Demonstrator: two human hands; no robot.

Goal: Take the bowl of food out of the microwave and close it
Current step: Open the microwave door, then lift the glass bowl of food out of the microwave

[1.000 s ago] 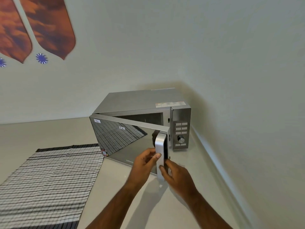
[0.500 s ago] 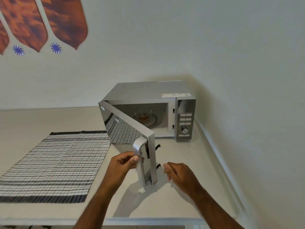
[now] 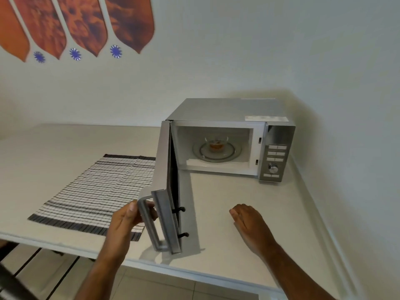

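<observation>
A silver microwave (image 3: 229,109) stands in the back right corner of the white counter. Its door (image 3: 163,169) is swung wide, edge-on to me. Inside, a small glass bowl (image 3: 216,142) with brown food sits on the round turntable (image 3: 216,152). My left hand (image 3: 124,221) grips the door handle (image 3: 147,221) from the left. Over the counter in front of the microwave hovers my right hand (image 3: 249,219), fingers loosely apart, palm down, holding nothing, well short of the cavity.
A black-and-white striped cloth mat (image 3: 95,191) lies on the counter (image 3: 238,224) left of the door. The control panel (image 3: 276,161) with buttons and a dial is at the microwave's right. The wall runs close along the right. The counter's front edge is just below my hands.
The door has swung from nearly shut to wide open, pulled by my left hand. My right hand let go of the handle and moved right. The bowl inside came into sight.
</observation>
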